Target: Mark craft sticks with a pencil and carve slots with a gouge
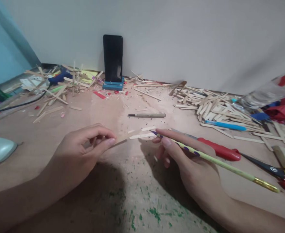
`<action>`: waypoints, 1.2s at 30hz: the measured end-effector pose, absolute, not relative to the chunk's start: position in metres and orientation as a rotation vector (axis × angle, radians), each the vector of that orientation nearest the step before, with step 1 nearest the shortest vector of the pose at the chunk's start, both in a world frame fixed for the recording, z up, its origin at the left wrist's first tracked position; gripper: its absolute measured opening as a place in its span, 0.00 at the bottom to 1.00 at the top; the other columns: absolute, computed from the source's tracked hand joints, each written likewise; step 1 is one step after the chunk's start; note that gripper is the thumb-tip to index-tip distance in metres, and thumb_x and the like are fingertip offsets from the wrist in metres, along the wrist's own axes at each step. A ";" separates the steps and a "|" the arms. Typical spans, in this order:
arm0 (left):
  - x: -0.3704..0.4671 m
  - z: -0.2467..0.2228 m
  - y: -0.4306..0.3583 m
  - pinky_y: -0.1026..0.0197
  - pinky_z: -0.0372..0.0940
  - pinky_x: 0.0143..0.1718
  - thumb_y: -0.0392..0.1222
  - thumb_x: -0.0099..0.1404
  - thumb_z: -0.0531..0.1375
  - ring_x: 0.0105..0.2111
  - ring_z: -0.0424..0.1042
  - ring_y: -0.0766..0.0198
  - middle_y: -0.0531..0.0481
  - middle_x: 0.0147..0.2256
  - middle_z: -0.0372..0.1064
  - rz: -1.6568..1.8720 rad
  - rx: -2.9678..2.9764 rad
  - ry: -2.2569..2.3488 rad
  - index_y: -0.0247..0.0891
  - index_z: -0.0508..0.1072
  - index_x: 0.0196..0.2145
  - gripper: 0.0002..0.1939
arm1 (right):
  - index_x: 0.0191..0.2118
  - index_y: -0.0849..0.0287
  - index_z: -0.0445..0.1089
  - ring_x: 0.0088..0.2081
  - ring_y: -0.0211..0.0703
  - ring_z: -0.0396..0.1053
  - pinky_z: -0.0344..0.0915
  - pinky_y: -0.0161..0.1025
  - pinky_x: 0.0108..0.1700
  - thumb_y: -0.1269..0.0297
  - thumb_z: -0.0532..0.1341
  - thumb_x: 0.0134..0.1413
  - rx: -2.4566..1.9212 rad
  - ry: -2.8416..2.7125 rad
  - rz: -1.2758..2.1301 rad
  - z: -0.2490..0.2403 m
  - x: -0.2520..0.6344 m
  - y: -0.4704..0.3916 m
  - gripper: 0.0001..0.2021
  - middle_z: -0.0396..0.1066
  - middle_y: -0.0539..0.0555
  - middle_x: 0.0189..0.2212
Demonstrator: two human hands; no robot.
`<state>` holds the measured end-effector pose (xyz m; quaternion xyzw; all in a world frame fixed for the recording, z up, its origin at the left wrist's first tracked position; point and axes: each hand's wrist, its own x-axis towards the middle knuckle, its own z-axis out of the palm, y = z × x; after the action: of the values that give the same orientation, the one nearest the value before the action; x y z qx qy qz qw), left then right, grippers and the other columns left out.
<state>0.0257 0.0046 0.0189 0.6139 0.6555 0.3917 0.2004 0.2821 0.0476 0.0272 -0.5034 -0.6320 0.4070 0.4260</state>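
Stretching back to a pale wall, the counter carries a broad heap of wooden sticks at far right and a looser scatter of sticks and paper scraps at far left. On the near side, the right grip is closed around a yellow pencil with purple dots, thumb and forefinger low on the shaft, so the pointed end lies just beyond the fingertips toward the left and the gold end slants out to the near right. The left grip is pinching a thin wooden strip between thumb and forefinger; the strip lies just past those fingertips, reaching right toward the pencil point, its outer end too blurred to trace. At the far middle a dark phone stands upright in a blue stand. A white mouse sits at the left edge; at right, open scissors lie beside a red-handled blade partly hidden by the right grip. A slim carving tool lies beyond both grips. Smallest are the light stick pieces near the pencil point; whether it touches one, I cannot tell.
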 end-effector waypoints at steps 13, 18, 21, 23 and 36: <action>0.024 -0.003 0.001 0.62 0.63 0.42 0.39 0.81 0.59 0.38 0.73 0.66 0.56 0.36 0.76 0.865 2.258 1.254 0.43 0.80 0.40 0.11 | 0.44 0.52 0.86 0.24 0.39 0.70 0.71 0.34 0.26 0.51 0.73 0.60 -1.307 -1.502 1.078 0.027 0.279 0.048 0.13 0.78 0.52 0.26; 0.023 -0.003 0.001 0.61 0.60 0.43 0.39 0.81 0.58 0.41 0.71 0.66 0.56 0.38 0.73 0.851 2.262 1.298 0.44 0.79 0.41 0.10 | 0.38 0.54 0.84 0.24 0.40 0.70 0.71 0.36 0.26 0.52 0.73 0.58 -1.316 -1.509 1.069 0.025 0.280 0.048 0.11 0.72 0.50 0.20; 0.024 -0.001 0.000 0.58 0.59 0.43 0.39 0.80 0.59 0.40 0.71 0.64 0.55 0.38 0.73 0.825 2.262 1.302 0.44 0.78 0.40 0.09 | 0.37 0.54 0.83 0.24 0.42 0.72 0.71 0.36 0.26 0.52 0.73 0.58 -1.321 -1.533 1.069 0.025 0.280 0.048 0.11 0.71 0.49 0.20; 0.024 -0.001 -0.001 0.57 0.59 0.43 0.38 0.78 0.60 0.41 0.70 0.63 0.54 0.38 0.74 0.807 2.265 1.302 0.43 0.79 0.40 0.08 | 0.37 0.54 0.83 0.24 0.42 0.72 0.71 0.37 0.26 0.52 0.73 0.58 -1.326 -1.550 1.066 0.026 0.280 0.049 0.11 0.71 0.49 0.19; 0.024 -0.008 0.002 0.57 0.59 0.42 0.36 0.79 0.58 0.39 0.70 0.63 0.54 0.36 0.73 0.844 2.332 1.262 0.42 0.79 0.39 0.11 | 0.38 0.54 0.82 0.25 0.43 0.72 0.71 0.39 0.27 0.50 0.72 0.61 -1.346 -1.607 1.048 0.028 0.280 0.049 0.13 0.74 0.51 0.22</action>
<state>0.0242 0.0021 -0.0080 0.8246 0.4462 0.2984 0.1788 0.2803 0.0492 0.0279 -0.5292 -0.6318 0.4121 0.3884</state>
